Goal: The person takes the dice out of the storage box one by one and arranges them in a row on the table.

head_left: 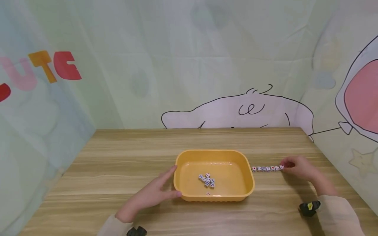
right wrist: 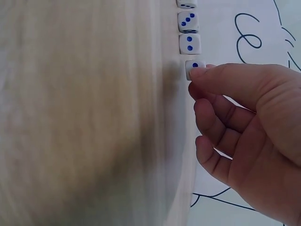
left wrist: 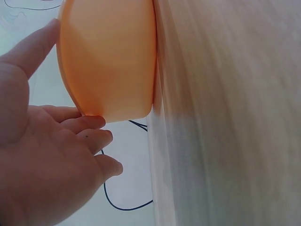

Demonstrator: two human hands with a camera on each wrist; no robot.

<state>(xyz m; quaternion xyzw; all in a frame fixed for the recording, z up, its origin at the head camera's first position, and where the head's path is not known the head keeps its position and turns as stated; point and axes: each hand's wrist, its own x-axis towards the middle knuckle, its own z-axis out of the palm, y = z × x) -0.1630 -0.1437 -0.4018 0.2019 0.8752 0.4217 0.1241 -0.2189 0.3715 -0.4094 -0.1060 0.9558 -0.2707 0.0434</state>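
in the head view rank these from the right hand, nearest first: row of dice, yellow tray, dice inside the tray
1. Row of dice: at the right hand's fingertips, on the table.
2. Yellow tray: left of the row.
3. Dice inside the tray: farther left, mid-tray.

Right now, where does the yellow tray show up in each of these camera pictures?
Head: the yellow tray sits mid-table, the left hand resting against its left end.
Left wrist: its rounded wall fills the upper left, beside the fingers.
Right wrist: not in it; only the right hand and dice.
Shared landmark: the wooden table.
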